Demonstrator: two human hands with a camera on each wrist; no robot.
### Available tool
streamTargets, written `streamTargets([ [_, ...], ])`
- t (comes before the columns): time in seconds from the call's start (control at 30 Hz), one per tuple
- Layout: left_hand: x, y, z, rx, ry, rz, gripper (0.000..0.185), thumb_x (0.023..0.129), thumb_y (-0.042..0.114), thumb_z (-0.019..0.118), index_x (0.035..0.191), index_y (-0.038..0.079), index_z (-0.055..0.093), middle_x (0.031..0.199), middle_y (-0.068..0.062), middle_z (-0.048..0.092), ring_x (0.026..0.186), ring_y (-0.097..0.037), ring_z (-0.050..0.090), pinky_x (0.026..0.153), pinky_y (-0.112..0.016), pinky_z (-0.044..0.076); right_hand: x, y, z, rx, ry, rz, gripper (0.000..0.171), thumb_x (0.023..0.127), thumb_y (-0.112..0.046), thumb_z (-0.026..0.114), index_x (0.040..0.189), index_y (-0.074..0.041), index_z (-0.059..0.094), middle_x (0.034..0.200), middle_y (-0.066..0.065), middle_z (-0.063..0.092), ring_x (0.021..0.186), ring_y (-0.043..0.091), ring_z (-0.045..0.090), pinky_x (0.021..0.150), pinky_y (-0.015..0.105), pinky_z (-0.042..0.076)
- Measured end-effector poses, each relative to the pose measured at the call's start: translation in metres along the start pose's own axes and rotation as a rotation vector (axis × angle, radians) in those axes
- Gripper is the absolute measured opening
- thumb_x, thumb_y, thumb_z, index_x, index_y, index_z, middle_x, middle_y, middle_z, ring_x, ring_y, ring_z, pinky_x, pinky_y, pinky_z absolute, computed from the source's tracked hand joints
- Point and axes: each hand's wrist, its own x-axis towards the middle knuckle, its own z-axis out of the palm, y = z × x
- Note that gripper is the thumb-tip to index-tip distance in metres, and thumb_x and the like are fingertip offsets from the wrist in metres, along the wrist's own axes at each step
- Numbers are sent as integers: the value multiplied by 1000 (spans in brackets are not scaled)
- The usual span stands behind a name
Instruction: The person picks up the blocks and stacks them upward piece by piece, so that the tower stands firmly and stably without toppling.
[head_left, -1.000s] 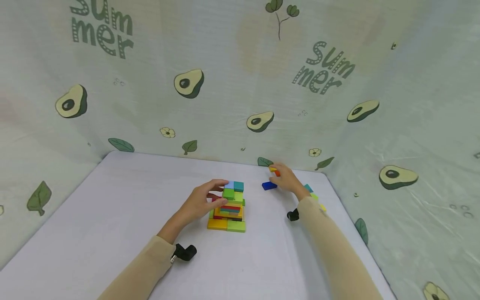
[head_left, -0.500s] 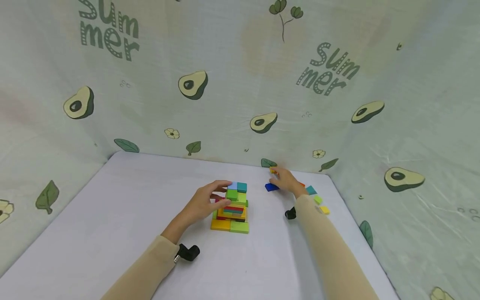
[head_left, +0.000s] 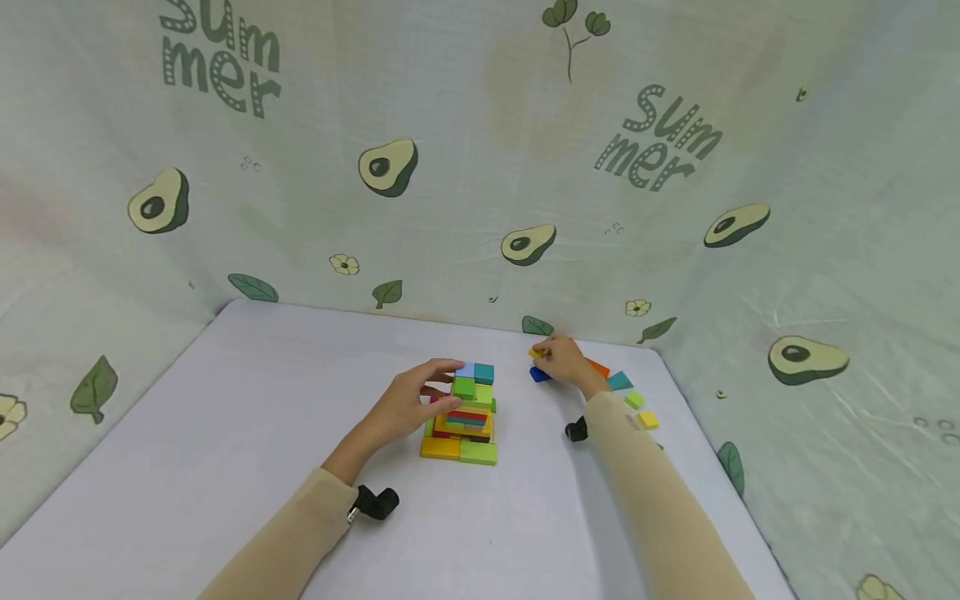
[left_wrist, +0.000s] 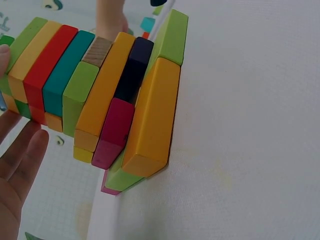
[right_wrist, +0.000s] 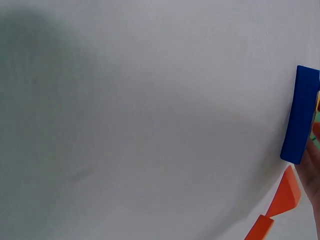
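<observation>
A tower of colored wooden blocks (head_left: 459, 425) stands on the white table in the head view. My left hand (head_left: 408, 406) cups its upper left side, thumb in front, index finger near the light blue block (head_left: 467, 371) on top. In the left wrist view, the lower fingers (left_wrist: 30, 155) are extended beside the block tower (left_wrist: 100, 90), with a gap showing. My right hand (head_left: 566, 364) pinches a small yellow block (head_left: 536, 352) at the far side of the table. Just under it is a blue block (head_left: 539, 375), also at the right edge of the right wrist view.
Right of the right hand lie an orange block (head_left: 598, 367), a teal triangle (head_left: 620, 381), a light green block (head_left: 634, 399) and a yellow block (head_left: 648, 420). An orange triangle (right_wrist: 286, 194) shows in the right wrist view. A printed cloth wall (head_left: 450, 208) rises behind the table.
My right hand has drawn the small yellow block nearer, toward the blue block. More of the orange block now shows behind the hand. The left hand keeps its place at the tower.
</observation>
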Motion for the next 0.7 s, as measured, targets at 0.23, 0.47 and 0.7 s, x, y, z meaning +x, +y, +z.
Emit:
streamTargets([
  [0.23, 1, 1, 2, 14, 9, 14, 59, 98, 32, 80, 151, 29, 56, 145, 1, 65, 129, -23, 64, 104, -39, 58, 1, -3, 4, 43, 18, 17, 23, 102, -22, 73, 121, -10, 79, 118, 10, 70, 108, 28, 64, 98, 43, 58],
  [0.47, 2, -2, 4, 6, 13, 18, 58, 98, 32, 80, 151, 29, 56, 143, 0, 66, 130, -32, 64, 103, -42, 58, -6, -10, 1, 50, 11, 3, 17, 101, -15, 74, 116, -8, 79, 112, 9, 74, 101, 26, 66, 97, 42, 59],
  [0.7, -1, -1, 2, 7, 17, 9, 59, 97, 34, 80, 151, 31, 56, 144, 1, 65, 131, -31, 64, 104, -43, 58, -15, -20, -6, 37, 62, -90, 26, 100, -19, 75, 124, -10, 78, 115, 6, 74, 99, 23, 63, 93, 40, 58],
])
